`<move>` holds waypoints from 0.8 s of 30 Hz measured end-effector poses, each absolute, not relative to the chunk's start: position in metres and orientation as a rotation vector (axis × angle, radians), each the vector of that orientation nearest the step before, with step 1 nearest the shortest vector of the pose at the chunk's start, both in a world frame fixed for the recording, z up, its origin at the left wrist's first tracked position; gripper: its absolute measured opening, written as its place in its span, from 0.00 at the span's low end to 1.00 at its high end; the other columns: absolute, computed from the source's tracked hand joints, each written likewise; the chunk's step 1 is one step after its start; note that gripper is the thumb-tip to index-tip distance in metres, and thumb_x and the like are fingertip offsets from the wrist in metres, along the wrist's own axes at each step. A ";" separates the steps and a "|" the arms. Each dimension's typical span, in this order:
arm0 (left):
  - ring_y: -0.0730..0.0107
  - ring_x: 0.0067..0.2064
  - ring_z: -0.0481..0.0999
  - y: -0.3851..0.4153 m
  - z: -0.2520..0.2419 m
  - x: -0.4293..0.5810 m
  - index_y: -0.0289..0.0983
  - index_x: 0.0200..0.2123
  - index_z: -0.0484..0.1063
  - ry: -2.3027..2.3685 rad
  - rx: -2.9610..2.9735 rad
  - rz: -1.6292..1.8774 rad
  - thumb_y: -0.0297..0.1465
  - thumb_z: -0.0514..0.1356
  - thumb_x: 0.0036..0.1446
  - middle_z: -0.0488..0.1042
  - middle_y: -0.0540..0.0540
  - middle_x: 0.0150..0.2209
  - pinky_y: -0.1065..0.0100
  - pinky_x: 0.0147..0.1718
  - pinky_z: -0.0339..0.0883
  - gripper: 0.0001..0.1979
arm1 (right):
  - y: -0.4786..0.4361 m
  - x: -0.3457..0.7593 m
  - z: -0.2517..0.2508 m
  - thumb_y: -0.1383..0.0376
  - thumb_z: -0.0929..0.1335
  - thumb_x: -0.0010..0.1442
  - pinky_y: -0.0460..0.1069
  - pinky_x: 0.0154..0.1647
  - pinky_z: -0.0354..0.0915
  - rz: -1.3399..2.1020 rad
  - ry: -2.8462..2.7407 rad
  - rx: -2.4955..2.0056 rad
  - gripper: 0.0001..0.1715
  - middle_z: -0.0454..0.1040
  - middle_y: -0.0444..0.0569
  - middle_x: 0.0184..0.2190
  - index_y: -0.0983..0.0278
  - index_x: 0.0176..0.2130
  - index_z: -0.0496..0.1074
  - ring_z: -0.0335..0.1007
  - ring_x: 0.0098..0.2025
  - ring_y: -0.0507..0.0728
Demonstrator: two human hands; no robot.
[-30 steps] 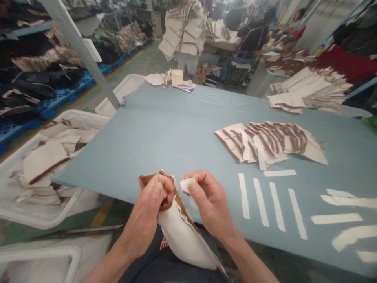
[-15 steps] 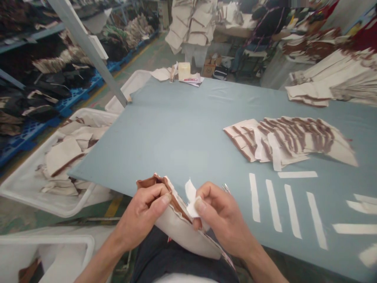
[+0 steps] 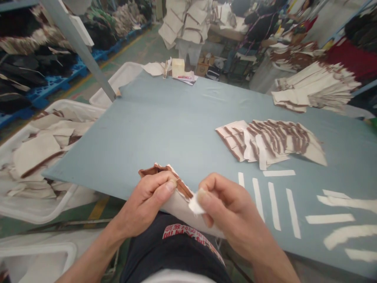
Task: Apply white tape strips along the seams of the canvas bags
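Near the front edge of the table, a cream fabric piece (image 3: 179,205) with a brown lining edge is held above my lap. My left hand (image 3: 153,202) is closed, thumb and fingers pinching its edge. My right hand (image 3: 228,206) is closed on a short white strip (image 3: 195,205), holding it against the right end of the brown edge. Part of the fabric is hidden behind both hands. Loose white strips (image 3: 273,206) lie in a row on the table to the right of my right hand.
A fanned pile of brown-edged cream pieces (image 3: 271,137) lies on the blue-grey table (image 3: 153,129). More pieces (image 3: 318,86) are stacked at the back right. White bins (image 3: 63,208) of fabric stand at left beside a metal post (image 3: 85,55). Another person (image 3: 259,27) sits beyond.
The camera view has shifted, so the table contents appear further left. My right hand has brought the white strip down against the fabric edge, and its upright end no longer shows. My left hand keeps its pinch.
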State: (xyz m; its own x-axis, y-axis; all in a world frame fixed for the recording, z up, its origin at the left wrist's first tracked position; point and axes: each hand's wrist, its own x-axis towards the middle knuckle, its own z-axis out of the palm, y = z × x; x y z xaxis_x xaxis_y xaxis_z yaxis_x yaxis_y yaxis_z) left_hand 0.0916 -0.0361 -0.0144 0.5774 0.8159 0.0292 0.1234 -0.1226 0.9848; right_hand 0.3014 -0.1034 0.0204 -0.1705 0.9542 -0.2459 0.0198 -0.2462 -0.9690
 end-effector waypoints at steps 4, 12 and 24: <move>0.71 0.30 0.66 -0.034 -0.010 0.099 0.37 0.30 0.72 0.775 1.631 0.731 0.35 0.51 0.75 0.71 0.52 0.29 0.69 0.31 0.59 0.20 | -0.095 0.301 0.021 0.48 0.68 0.74 0.45 0.24 0.53 1.516 -1.249 -1.423 0.22 0.70 0.38 0.22 0.61 0.35 0.69 0.58 0.22 0.49; 0.69 0.28 0.67 -0.027 -0.014 0.097 0.37 0.32 0.80 0.960 1.631 0.743 0.37 0.51 0.74 0.73 0.51 0.27 0.67 0.29 0.56 0.22 | -0.079 0.316 0.025 0.57 0.67 0.75 0.47 0.40 0.63 1.257 -1.382 -1.329 0.16 0.76 0.45 0.38 0.62 0.35 0.72 0.68 0.37 0.52; 0.71 0.24 0.59 -0.020 -0.009 0.104 0.38 0.24 0.72 1.018 1.607 0.835 0.37 0.53 0.70 0.66 0.54 0.22 0.67 0.29 0.57 0.22 | -0.051 0.304 0.009 0.41 0.73 0.66 0.45 0.25 0.57 1.312 -1.098 -1.299 0.29 0.66 0.39 0.26 0.61 0.33 0.67 0.56 0.25 0.49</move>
State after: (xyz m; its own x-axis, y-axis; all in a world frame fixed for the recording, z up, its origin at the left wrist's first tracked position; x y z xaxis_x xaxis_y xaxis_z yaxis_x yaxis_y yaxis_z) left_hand 0.1041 -0.0205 -0.0094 0.4035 0.9144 0.0329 0.2118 -0.1284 0.9689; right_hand 0.3042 -0.0514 0.0091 0.0195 0.9896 -0.1425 -0.0345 -0.1418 -0.9893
